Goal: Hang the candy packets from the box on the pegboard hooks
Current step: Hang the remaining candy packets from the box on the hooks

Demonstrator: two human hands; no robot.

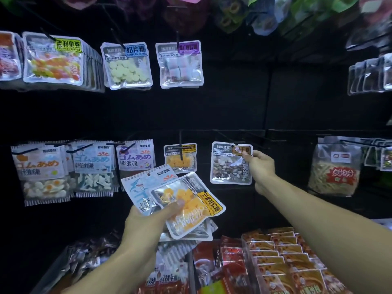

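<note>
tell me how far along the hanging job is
Done: several hooks already carry packets, such as the mango packet on its hook. In hand: the right hand pinches the top corner of the pebble-candy packet at its hook. Left: the left hand grips a fan of packets, mango one on top, not yet hung. The box is not visible.

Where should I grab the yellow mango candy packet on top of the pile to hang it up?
Pinch the mango packet by its upper corner near the label, coming from the right. The left hand holds its lower left part with a thumb on top, so that right side is free. That probably leaves the hang hole clear.
</note>
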